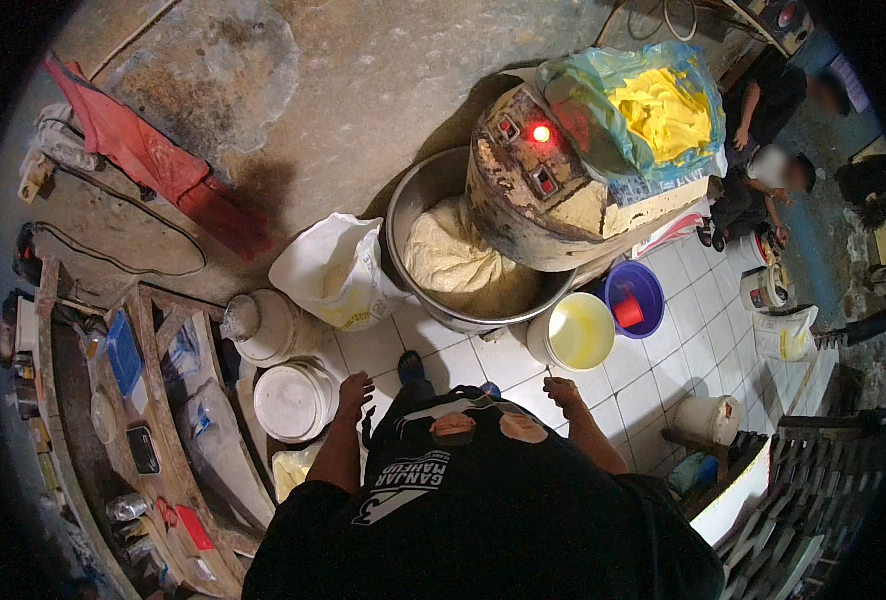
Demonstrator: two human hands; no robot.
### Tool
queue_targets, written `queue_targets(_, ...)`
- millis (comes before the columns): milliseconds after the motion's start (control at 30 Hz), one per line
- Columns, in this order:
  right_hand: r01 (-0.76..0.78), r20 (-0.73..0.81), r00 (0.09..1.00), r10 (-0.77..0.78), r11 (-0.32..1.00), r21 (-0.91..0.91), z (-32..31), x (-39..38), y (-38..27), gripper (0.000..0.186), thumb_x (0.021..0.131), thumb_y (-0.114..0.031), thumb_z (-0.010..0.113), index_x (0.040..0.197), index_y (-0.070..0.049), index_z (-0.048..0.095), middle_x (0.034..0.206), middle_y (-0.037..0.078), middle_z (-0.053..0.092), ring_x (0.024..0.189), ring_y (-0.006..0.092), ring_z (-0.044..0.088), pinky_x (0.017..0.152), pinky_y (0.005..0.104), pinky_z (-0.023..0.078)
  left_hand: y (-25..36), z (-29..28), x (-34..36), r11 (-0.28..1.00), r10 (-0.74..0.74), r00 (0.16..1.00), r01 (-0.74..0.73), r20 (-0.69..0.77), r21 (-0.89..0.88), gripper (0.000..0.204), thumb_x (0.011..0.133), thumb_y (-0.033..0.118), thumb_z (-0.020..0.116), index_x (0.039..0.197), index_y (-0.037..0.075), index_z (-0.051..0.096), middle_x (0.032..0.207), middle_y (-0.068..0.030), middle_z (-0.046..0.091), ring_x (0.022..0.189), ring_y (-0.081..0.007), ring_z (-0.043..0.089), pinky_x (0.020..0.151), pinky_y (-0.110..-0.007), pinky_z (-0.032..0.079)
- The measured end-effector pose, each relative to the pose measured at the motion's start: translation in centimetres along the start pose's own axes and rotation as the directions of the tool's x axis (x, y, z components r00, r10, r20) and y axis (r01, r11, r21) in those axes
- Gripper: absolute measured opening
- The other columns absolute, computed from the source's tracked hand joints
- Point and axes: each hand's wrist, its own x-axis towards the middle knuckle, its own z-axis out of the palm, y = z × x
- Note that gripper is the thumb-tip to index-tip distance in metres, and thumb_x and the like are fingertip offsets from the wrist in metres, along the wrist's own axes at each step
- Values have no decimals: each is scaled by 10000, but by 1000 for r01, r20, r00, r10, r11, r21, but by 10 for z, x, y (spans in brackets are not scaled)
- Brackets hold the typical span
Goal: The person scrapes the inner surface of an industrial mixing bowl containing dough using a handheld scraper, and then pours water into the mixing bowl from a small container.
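Note:
Both my hands hang at my sides, over the tiled floor, and nothing shows in either. My left hand (356, 391), fingers a little apart, is nearest to a lidded white bucket (293, 402). My right hand (563, 392) is loosely curled and open, below a pale yellow bucket (581, 334) with yellow residue inside. Ahead of me stands a large steel mixing bowl (396, 225) holding a mass of pale dough (453, 248). A worn mixer head (528, 185) with a lit red lamp covers its right part. Neither hand touches these things.
An open white sack (331, 270) leans by the bowl. A purple bucket (639, 295) holds a red scoop (627, 312). Yellow fat (666, 115) in a blue bag tops the mixer. Wooden shelves (153, 400) line my left. Two people (753, 185) sit at far right.

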Motion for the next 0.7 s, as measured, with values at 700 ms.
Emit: queue_targets(700, 75, -110, 991, -78, 997, -37, -1, 7, 14, 400, 828, -324, 593, 1085, -19, 621, 914, 87, 656, 839, 168, 586, 737, 317, 480, 29, 22, 14, 991, 18, 995, -31, 100, 129, 284, 853, 341, 557, 1006, 104, 526, 878, -43, 591, 770, -171, 577, 640, -317, 449)
